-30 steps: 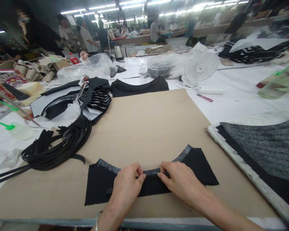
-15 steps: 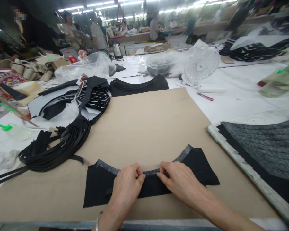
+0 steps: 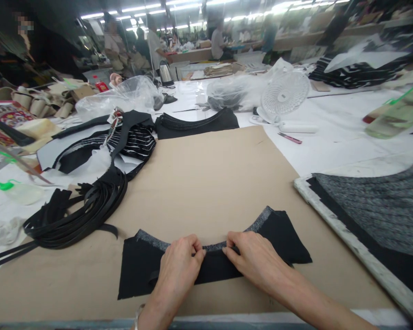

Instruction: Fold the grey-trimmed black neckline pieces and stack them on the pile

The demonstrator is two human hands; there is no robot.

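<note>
A black fabric piece (image 3: 216, 270) with a curved upper edge lies flat in front of me. A speckled grey band (image 3: 261, 220) runs along that curve. My left hand (image 3: 181, 261) is closed in a pinch at the middle of the curve, on a thin black strip just below the grey band. My right hand (image 3: 253, 254) pinches the same strip a short way to the right, thumb and forefinger together. A short stretch of the strip shows between the hands; the rest is mostly hidden under them. What looks like a loose end pokes out left of my left wrist.
Brown board (image 3: 209, 183) lies under the work. At left are coiled black strips (image 3: 79, 215) and a bottle with a green nozzle (image 3: 22, 192). Stacked black pieces (image 3: 198, 123), a small fan (image 3: 284, 94) and a cutter (image 3: 289, 138) lie beyond. A white-edged panel (image 3: 344, 243) borders the right.
Both hands keep their pinch on the strip with hardly any movement. The whole view has shifted slightly, and people in the background have moved a little to the right.
</note>
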